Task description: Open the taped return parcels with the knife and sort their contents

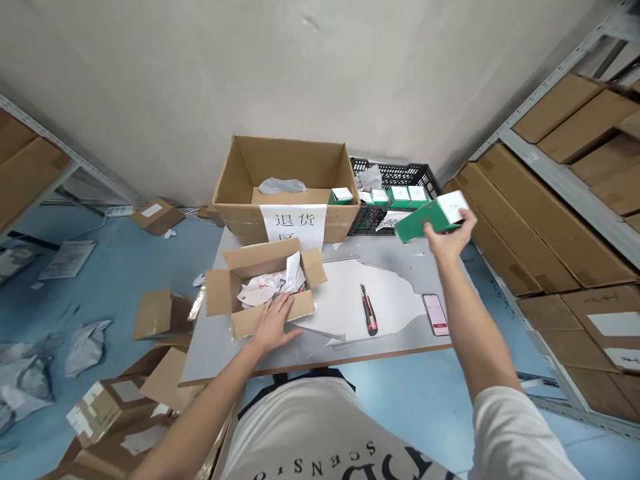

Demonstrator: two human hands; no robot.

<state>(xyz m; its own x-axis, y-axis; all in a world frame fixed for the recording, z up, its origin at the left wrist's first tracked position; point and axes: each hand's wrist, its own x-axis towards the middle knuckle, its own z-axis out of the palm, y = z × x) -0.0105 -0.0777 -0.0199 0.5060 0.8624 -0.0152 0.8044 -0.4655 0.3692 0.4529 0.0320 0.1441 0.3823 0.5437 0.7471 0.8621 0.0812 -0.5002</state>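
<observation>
My right hand grips a green box with a white end, raised and tilted above the right side of the table. My left hand lies on the near flap of a small open cardboard box, fingers stretched and thumb apart. Crumpled white paper fills that box. Behind it, a large open carton with a paper sign on its front holds a green and white box and a grey plastic bag. Several similar boxes stand in a black plastic crate.
A red and black utility knife lies on a white sheet on the grey table. A phone is near the right edge. Opened cartons and plastic bags litter the floor at left. Shelves with long cartons flank the right side.
</observation>
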